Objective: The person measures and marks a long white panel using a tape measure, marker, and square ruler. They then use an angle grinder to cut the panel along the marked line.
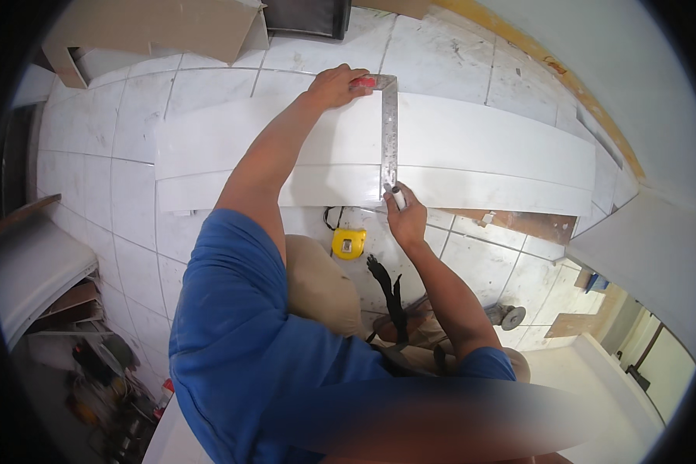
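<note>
While the left hand [334,87] grips a metal square [390,127], the right hand [407,220] holds a white marker [399,199] beside it

As the square lies across a long white panel [487,147], its blade runs from the far edge toward the person, ending near the panel's near edge. The left fingers are closed round the red handle [364,82] at the square's far end, just beyond the panel. The right fingers are drawn narrow about the marker, close to the near end of the blade; whether its tip touches the panel, I cannot tell.

The panel rests over a white tiled floor [472,263], with a line running lengthwise close to its near side. A brown board [518,223] shows from under its right part. On the floor between the panel and the person sits a yellow tape measure [349,243], near a knee in tan trousers [321,282]. To its right lies a black strap [389,290], and farther right a grey tool with a round end [507,316]. Both arms come from blue sleeves [240,309]. Beyond the panel, at the upper left, stands a light brown sheet [151,29] with a dark box [309,17] next to it. A jumble of items at the lower left is too dim to make out.
</note>
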Demonstrator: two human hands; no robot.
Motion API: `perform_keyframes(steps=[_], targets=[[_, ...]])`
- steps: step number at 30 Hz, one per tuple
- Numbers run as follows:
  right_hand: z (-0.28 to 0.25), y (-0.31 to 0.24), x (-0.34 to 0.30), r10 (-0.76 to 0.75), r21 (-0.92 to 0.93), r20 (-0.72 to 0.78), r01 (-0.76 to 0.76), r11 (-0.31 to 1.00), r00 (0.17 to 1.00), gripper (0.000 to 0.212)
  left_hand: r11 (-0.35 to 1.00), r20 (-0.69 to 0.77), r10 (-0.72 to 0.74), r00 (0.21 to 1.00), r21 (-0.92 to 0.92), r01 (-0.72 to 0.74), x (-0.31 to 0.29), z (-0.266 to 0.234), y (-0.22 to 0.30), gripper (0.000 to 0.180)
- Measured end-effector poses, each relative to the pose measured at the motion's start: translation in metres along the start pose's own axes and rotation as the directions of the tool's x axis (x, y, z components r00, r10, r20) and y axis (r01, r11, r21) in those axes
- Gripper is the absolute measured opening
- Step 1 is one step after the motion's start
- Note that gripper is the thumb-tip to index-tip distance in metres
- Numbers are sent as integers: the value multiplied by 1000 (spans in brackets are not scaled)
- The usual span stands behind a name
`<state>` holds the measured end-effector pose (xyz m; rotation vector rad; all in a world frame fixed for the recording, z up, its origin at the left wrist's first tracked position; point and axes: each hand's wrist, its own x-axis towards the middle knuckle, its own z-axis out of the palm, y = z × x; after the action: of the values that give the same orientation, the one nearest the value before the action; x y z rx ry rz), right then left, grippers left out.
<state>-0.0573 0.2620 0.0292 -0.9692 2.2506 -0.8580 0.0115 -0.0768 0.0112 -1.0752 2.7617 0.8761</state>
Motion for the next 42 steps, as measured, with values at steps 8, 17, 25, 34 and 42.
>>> perform_keyframes(steps=[8,17,25,34,42], targets=[[-2,-13,28,131,23,20,-131,991,991,38,993,-22,8,1000,114,-5,0,-4,3,57],[6,-15,37,176,35,38,-178,983,984,33,978,-65,87,994,195,-73,0,2,-8,53],[12,-15,36,180,46,5,-180,983,984,30,980,-68,77,995,190,-63,-1,3,-10,52],[-13,-20,70,341,358,-126,-277,892,932,43,980,-64,79,995,189,-65,-2,2,-8,52],[-36,-50,147,197,497,-88,-128,858,976,39,983,-83,100,992,164,-85,-3,3,-11,51]])
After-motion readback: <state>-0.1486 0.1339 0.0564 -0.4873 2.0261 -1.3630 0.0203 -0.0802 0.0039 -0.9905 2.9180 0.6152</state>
